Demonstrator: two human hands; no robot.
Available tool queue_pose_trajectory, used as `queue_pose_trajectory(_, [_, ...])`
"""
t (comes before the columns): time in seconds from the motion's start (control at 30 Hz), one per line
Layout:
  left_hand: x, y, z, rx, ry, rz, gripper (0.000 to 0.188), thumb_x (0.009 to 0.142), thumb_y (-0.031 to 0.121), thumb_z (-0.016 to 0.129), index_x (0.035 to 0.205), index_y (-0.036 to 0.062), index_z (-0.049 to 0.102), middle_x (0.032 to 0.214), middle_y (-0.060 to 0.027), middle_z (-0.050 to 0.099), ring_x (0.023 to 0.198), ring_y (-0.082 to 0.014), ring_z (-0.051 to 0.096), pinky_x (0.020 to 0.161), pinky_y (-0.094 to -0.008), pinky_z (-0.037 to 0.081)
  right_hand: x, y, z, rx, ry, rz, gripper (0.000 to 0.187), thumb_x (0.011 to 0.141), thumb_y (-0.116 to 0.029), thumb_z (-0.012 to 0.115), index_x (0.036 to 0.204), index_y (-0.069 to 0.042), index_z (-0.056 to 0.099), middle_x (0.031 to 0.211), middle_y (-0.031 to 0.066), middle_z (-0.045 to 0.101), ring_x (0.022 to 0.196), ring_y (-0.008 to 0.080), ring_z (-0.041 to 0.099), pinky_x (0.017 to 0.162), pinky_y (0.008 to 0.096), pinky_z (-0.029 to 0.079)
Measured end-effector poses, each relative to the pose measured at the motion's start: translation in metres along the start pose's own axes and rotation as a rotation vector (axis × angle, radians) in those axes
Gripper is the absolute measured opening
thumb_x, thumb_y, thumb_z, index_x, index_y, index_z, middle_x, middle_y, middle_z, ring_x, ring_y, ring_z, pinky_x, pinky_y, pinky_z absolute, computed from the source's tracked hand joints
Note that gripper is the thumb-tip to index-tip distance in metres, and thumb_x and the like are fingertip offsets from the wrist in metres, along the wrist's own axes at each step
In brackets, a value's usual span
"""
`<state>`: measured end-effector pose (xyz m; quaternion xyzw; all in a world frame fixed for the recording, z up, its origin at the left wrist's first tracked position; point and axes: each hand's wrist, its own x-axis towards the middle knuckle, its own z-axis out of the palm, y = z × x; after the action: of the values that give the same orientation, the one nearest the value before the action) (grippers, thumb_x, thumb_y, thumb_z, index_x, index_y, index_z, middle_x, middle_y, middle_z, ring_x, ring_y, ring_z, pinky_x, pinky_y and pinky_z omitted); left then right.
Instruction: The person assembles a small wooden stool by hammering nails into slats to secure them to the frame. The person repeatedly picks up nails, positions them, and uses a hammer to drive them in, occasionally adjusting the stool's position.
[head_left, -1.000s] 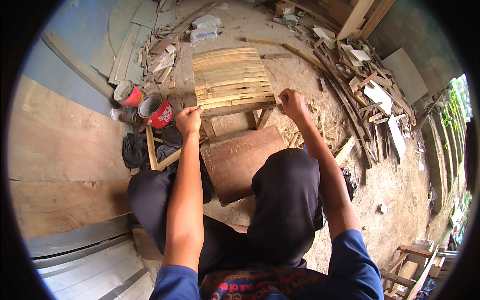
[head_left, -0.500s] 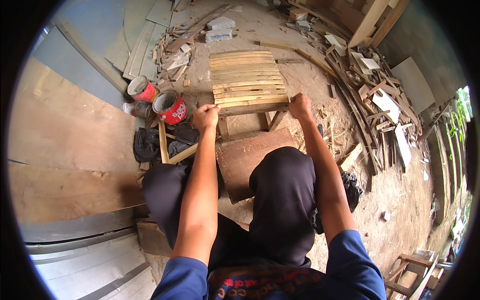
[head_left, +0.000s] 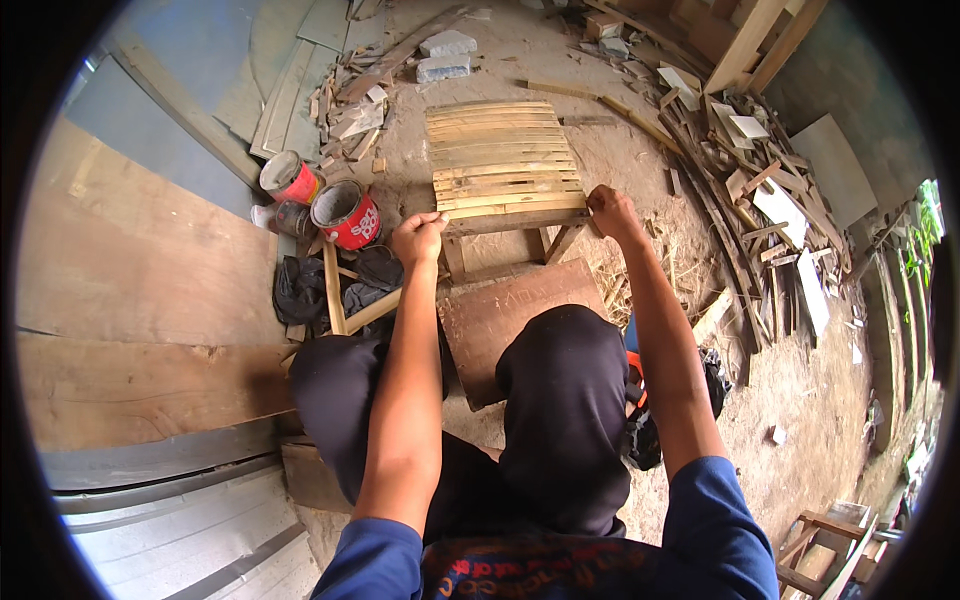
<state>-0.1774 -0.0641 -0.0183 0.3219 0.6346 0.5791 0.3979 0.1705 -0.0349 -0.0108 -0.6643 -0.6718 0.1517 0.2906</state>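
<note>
A low stool (head_left: 505, 160) topped with narrow pale bamboo slats stands in front of my knees. Its nearest bamboo slat (head_left: 515, 208) lies along the front edge of the frame. At the left end of that slat my left hand (head_left: 418, 240) is closed, thumb and fingers pinching it. My right hand (head_left: 612, 214) is closed in the same way at the right end. Gaps show between some slats, and the nearer ones look less even. Below the stool's front, a brown wooden board (head_left: 520, 320) with scratched marks lies tilted, partly behind my right knee.
Red paint cans (head_left: 347, 217) stand left of the stool, beside black plastic bags (head_left: 300, 290) and a wooden frame piece (head_left: 333, 290). Scrap wood (head_left: 765, 215) is heaped on the right. An orange-handled tool (head_left: 636, 378) shows by my right knee. Grey blocks (head_left: 443, 68) lie beyond the stool.
The whole view has shifted slightly, so the stool sits a little further right. My right fingers have turned inward at the slat's end. The orange-handled tool has come into sight.
</note>
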Motion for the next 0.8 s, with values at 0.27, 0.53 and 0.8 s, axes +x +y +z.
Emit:
queue_pose_trajectory(0.27, [-0.010, 0.023, -0.017, 0.031, -0.063, -0.290, 0.025, 0.085, 0.025, 0.078, 0.101, 0.0074, 0.074, 0.097, 0.0002, 0.072, 0.084, -0.0144, 0.063, 0.077, -0.0327, 0.047, 0.010, 0.025, 0.020, 0.126, -0.011, 0.087, 0.020, 0.084, -0.014, 0.061, 0.101, -0.007, 0.071, 0.095, 0.0206, 0.071, 0.095, 0.0401, 0.067, 0.081, 0.0433, 0.054])
queue_pose_trajectory(0.53, [-0.002, -0.005, -0.018, 0.158, 0.028, 0.213, 0.029, 0.088, 0.024, 0.074, 0.101, -0.0021, 0.072, 0.091, -0.0086, 0.074, 0.083, -0.0130, 0.068, 0.073, -0.0292, 0.051, 0.007, 0.016, 0.018, 0.470, -0.048, 0.150, 0.018, 0.092, -0.012, 0.066, 0.104, 0.000, 0.070, 0.086, 0.0065, 0.072, 0.073, 0.0117, 0.064, 0.065, 0.0274, 0.050])
queue_pose_trajectory(0.8, [-0.049, 0.035, 0.016, 0.666, -0.099, 0.938, 0.032, 0.084, 0.017, 0.074, 0.112, 0.0049, 0.068, 0.113, -0.0126, 0.067, 0.106, -0.0301, 0.063, 0.091, -0.0402, 0.048, -0.005, 0.007, 0.002, 0.212, 0.056, -0.080, 0.025, 0.088, -0.012, 0.060, 0.109, -0.005, 0.071, 0.100, 0.0192, 0.072, 0.095, 0.0316, 0.071, 0.083, 0.0396, 0.054])
